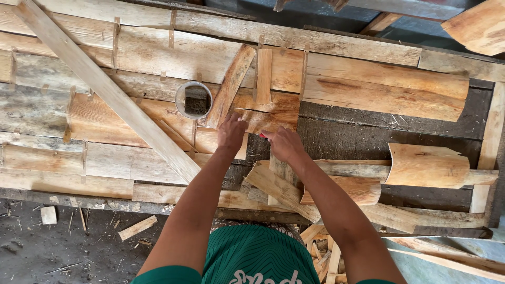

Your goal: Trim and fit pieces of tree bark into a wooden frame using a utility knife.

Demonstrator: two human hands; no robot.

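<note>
One round tin (193, 100) stands on the boards. One long diagonal batten (108, 89) crosses them. Two hands are present: left hand (231, 134), right hand (284, 144).

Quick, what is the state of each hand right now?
Left hand: fingers pressed on a wooden slat, not gripping it.
Right hand: closed on a small red object.

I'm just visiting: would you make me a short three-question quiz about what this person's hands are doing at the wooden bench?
1. True or false: the left hand rests on a narrow wood strip.
2. What colour is the small tool showing at the right hand?
3. The round tin lies: A) left of both hands, B) right of both hands, C) on the ground.

Key: 1 true; 2 red; 3 A.
</note>
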